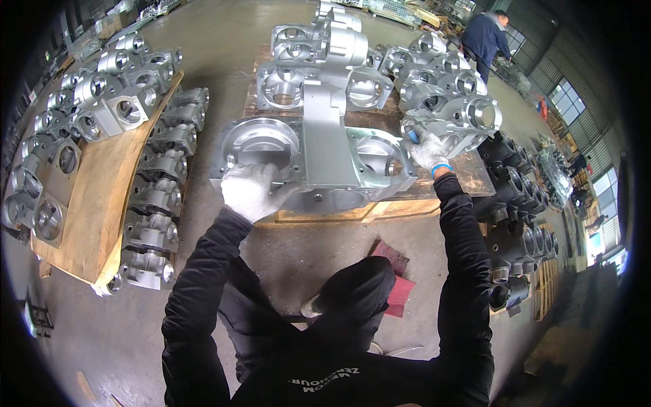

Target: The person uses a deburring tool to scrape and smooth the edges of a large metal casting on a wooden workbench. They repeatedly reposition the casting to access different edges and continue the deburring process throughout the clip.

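A large silver metal casting [327,146] with two round bores lies in front of me at the near edge of a wooden pallet [475,178]. My left hand [252,192], in a white glove, grips its near left rim; the fingers curl over the edge of the left bore. At the right end of this casting is my right hand [426,148], also gloved, with a blue band at the wrist. Its fingers are closed around a small blue piece [413,136], whose kind I cannot make out. Just beyond that hand sit smaller silver castings [468,115].
More silver castings [291,85] are stacked behind. To the left, a tilted wooden board [102,203] bears castings, with others stacked beside it. Dark castings [515,237] stand low at the right. Red sheets [399,296] lie on the floor. Another person [483,41] stands at the far right.
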Demonstrator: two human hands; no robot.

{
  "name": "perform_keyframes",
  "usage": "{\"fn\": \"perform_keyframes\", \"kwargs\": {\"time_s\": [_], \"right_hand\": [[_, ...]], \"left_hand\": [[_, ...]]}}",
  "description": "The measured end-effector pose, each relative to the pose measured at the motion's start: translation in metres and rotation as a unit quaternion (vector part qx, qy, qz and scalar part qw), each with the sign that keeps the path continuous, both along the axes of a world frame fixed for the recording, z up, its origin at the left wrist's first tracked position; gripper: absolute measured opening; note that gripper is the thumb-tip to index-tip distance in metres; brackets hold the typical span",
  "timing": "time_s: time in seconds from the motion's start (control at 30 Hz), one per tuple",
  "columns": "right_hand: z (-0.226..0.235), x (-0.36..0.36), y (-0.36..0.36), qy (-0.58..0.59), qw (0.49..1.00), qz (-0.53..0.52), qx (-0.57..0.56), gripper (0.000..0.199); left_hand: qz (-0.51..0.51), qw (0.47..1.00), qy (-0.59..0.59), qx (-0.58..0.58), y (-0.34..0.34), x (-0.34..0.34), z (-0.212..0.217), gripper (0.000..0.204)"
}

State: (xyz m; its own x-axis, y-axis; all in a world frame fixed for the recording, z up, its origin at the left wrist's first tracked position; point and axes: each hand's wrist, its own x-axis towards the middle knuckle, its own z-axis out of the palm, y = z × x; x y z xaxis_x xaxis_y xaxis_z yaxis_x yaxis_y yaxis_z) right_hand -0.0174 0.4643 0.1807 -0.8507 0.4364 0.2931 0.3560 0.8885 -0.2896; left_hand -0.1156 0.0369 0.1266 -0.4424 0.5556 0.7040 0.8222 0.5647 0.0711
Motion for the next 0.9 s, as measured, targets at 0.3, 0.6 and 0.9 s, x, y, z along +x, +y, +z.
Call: {"fn": "perform_keyframes", "kwargs": {"time_s": [0.3,0.6,0.9], "right_hand": [[0.016,0.062,-0.085,-0.026,0.972,0.195,-0.128,0.041],[-0.022,0.072,-0.115,0.04,0.991,0.09,-0.091,0.043],[-0.049,0.055,-0.117,0.203,0.935,0.036,-0.288,0.028]], "left_hand": [[0.003,1.0,-0.003,-0.01,0.001,-0.004,-0.002,0.046],[-0.021,0.998,-0.046,-0.038,-0.007,-0.002,0.011,0.049],[-0.066,0.988,-0.093,-0.108,-0.039,-0.012,0.035,0.036]]}}
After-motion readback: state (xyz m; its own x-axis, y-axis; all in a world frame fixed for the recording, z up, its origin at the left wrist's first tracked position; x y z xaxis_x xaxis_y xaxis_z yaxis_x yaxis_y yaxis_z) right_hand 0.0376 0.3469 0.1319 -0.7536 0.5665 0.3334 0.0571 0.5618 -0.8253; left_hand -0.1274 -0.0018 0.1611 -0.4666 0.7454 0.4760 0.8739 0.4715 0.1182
